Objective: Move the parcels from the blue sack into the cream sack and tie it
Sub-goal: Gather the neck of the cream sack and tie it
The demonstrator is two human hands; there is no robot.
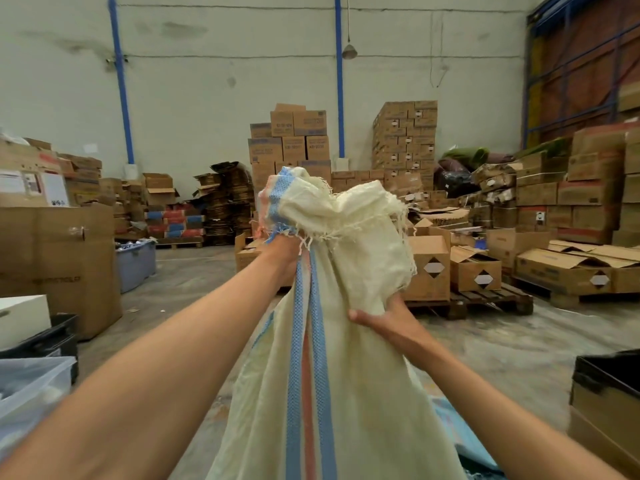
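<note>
The left hand point(282, 252) grips the gathered neck of the cream sack point(332, 393), fingers hidden behind the bunched cloth; the frayed mouth flops over above the fist. The right hand point(388, 322) is lower on the sack's right side, thumb pointing left, fingers curled into a fold of the cloth. Both arms reach forward and up, so the sack hangs upright in the middle of the view, its blue and red stripes running down the front. Its contents cannot be seen. A strip of blue sack point(460, 441) lies on the floor just right of the cream sack's base.

On the left, a clear bin point(31, 386) sits near a black crate point(59, 336), with a big carton point(59, 268) behind. A black-lined box point(606, 396) stands at the right edge. Open concrete floor point(194, 278) stretches ahead to pallets point(485, 303) carrying cartons, with stacked boxes point(403, 140) against the wall.
</note>
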